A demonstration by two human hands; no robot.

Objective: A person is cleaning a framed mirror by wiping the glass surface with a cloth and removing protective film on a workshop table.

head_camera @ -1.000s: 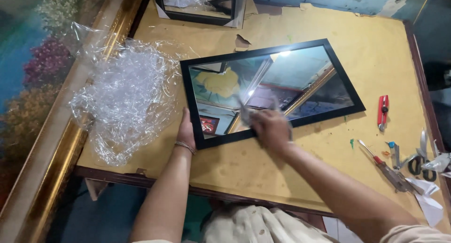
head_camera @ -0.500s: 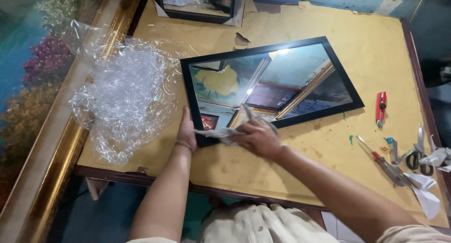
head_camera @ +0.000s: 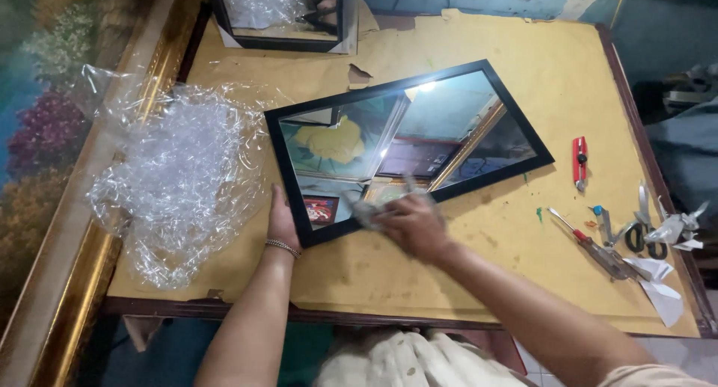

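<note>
Wrap [head_camera: 179,177] blocks L; tools [head_camera: 606,245] R.

Two hands are showing: one left hand [head_camera: 282,221] and one right hand [head_camera: 413,224], which is pressing one crumpled cloth [head_camera: 372,210]. One black-framed mirror [head_camera: 407,142] is lying on one yellow-topped table [head_camera: 479,275]; a second framed piece [head_camera: 288,14] is standing at the far edge. One heap of clear bubble wrap [head_camera: 176,174] is lying at the left. At the right are lying one red utility knife [head_camera: 580,162], one screwdriver [head_camera: 570,229] and one pair of scissors [head_camera: 640,226].
</note>
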